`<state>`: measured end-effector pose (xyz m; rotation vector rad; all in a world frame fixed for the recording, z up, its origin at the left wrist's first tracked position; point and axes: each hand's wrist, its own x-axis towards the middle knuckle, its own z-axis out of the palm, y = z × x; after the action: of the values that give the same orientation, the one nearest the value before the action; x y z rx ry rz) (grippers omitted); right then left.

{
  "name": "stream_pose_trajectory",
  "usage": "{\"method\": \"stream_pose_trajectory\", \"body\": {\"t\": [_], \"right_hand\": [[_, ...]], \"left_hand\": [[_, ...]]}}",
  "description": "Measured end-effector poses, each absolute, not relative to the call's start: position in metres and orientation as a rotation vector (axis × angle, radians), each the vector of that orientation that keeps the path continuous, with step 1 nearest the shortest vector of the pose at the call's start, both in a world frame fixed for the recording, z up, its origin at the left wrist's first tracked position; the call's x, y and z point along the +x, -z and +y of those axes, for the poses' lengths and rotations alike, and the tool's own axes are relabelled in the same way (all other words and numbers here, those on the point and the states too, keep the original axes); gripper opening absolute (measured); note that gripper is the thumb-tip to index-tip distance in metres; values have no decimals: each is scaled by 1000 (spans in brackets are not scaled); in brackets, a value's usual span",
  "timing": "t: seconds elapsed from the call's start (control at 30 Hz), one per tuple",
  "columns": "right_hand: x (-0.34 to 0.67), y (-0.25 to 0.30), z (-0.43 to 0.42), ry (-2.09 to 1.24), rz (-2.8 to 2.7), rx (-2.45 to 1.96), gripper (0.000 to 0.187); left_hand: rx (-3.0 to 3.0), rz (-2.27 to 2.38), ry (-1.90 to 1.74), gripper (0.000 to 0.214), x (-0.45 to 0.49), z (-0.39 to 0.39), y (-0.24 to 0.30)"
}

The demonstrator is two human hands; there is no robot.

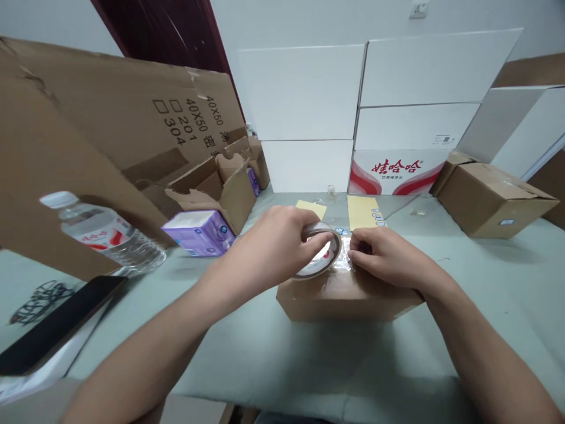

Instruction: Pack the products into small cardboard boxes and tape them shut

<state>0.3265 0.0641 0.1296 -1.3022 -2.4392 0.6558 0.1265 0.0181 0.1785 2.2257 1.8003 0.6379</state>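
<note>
In front of me on the table lies a brown cardboard box [353, 309], with shiny clear tape [338, 281] along its top. My left hand [285, 238] grips a roll of tape [314, 270] by its rim, the thumb through the ring, just above the box. On the other side of the roll, my right hand [386, 256] is closed over the box top, thumb and fingers pinched at the edge of the clear tape. Just what sits between those right fingertips is too small to make out. Behind the box are yellow paper pieces [362, 211].
At the left stand a water bottle [110, 232], a purple tissue pack [200, 231], an opened carton [241, 191] and a black phone-like slab [57, 324]. White boxes [304, 94] line the back. Another brown box [494, 197] sits at the right.
</note>
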Motion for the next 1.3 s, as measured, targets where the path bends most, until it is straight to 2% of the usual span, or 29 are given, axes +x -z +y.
{"method": "stream_pose_trajectory", "body": {"t": [0.27, 0.5, 0.63, 0.73, 0.83, 1.07, 1.17, 1.3], "right_hand": [[327, -133, 78, -665, -2529, -1298, 16], [321, -141, 89, -627, -2717, -1316, 23], [317, -145, 93, -637, -2737, -1389, 17], [315, -147, 95, -669, -2739, -1415, 11], [314, -147, 97, -737, -2757, -1420, 11], [315, -147, 95, -671, -2789, -1467, 7], [314, -148, 95, -614, -2804, -1470, 14], [306, -150, 95, -536, -2835, -1490, 39]], "left_hand": [[2459, 1790, -310, 45, 145, 35, -189], [2497, 1771, -240, 40, 152, 43, -188], [2406, 1660, -510, 18, 135, 35, -179], [2054, 1527, -875, 33, 115, 19, -162], [1792, 1313, -1015, 24, 101, 0, -141], [2113, 1526, -1082, 29, 101, -14, -133], [2109, 1563, -1084, 30, 104, -10, -139], [2087, 1512, -1121, 28, 105, -9, -138]]}}
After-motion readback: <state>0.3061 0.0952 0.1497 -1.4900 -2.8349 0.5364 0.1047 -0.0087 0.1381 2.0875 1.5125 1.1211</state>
